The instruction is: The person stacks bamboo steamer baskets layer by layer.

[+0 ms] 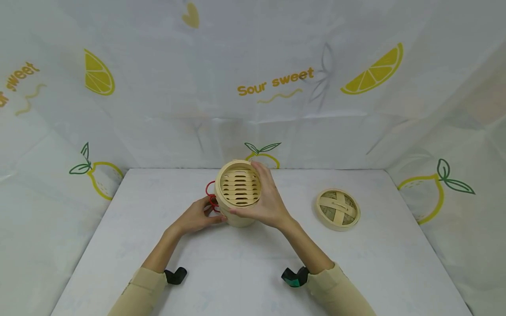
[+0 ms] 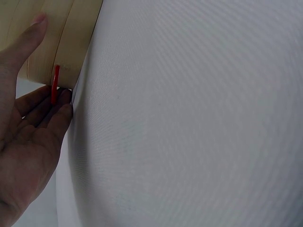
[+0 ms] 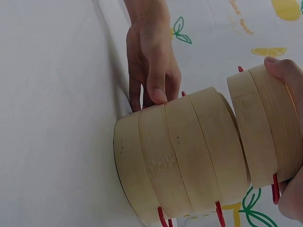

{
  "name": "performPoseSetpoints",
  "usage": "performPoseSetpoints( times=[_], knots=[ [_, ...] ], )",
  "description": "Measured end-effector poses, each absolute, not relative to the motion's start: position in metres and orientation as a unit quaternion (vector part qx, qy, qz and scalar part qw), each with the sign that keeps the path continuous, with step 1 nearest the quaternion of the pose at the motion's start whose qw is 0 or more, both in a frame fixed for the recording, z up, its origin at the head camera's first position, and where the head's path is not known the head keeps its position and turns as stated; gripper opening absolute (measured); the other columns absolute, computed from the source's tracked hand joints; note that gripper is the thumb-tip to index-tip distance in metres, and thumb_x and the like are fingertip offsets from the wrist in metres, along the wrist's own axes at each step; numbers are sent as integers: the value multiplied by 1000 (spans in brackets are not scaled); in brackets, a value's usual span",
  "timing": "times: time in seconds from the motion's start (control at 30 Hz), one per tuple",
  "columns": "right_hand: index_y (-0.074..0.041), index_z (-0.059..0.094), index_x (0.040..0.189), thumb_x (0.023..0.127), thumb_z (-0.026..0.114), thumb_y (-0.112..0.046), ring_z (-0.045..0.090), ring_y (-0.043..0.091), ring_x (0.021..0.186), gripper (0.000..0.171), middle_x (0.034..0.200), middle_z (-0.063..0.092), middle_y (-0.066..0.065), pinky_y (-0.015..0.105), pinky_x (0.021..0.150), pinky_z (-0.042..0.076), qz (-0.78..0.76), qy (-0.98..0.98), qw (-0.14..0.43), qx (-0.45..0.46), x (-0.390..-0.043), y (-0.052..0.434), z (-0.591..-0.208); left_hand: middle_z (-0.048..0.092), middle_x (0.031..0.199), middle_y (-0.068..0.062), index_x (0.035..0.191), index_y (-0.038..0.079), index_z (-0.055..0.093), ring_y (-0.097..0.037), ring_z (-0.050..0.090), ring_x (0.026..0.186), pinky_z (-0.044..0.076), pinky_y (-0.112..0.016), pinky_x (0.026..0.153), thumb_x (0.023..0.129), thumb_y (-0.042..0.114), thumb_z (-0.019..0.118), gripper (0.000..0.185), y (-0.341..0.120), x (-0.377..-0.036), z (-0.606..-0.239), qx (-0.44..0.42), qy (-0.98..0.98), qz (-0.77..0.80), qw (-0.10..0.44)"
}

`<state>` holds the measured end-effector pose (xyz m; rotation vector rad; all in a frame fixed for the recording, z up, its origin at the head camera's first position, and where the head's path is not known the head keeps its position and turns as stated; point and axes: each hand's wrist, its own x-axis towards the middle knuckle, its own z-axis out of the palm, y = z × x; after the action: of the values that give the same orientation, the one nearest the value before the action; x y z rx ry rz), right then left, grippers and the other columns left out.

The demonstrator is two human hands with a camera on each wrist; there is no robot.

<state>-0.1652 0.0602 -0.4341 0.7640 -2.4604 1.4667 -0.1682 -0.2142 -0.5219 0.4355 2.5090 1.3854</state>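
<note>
My right hand [image 1: 272,205] grips a round bamboo steamer basket [image 1: 240,188], its slatted inside facing the head camera. In the right wrist view this upper basket [image 3: 255,127] is tilted, with a narrow wedge-shaped gap between it and two stacked baskets [image 3: 177,156] standing on the table. My left hand [image 1: 197,216] holds the side of that lower stack [image 1: 240,221]. The left wrist view has its thumb against the bamboo wall [image 2: 71,40] and its fingers round by a red loop handle [image 2: 55,85]. Further red loops [image 1: 211,188] show at the left of the baskets.
A woven bamboo lid [image 1: 337,210] with crossed strips lies on the white table [image 1: 237,281], to the right of the stack. Behind the table hangs a pale curtain [image 1: 197,131] with lemon prints. A dark wrist device [image 1: 295,277] sits by each sleeve.
</note>
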Motion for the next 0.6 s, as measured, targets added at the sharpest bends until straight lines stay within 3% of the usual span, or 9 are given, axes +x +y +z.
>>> performPoseSetpoints(
  times=[0.6],
  knots=[
    [-8, 31, 167, 61, 106, -36, 41, 31, 157, 134, 170, 37, 10, 60, 131, 42, 490, -831, 86, 249, -167, 57, -436, 61, 157, -14, 156, 5, 52, -35, 56, 152, 45, -53, 130, 91, 39, 89, 82, -214, -167, -520, 143, 858, 477, 126]
  ],
)
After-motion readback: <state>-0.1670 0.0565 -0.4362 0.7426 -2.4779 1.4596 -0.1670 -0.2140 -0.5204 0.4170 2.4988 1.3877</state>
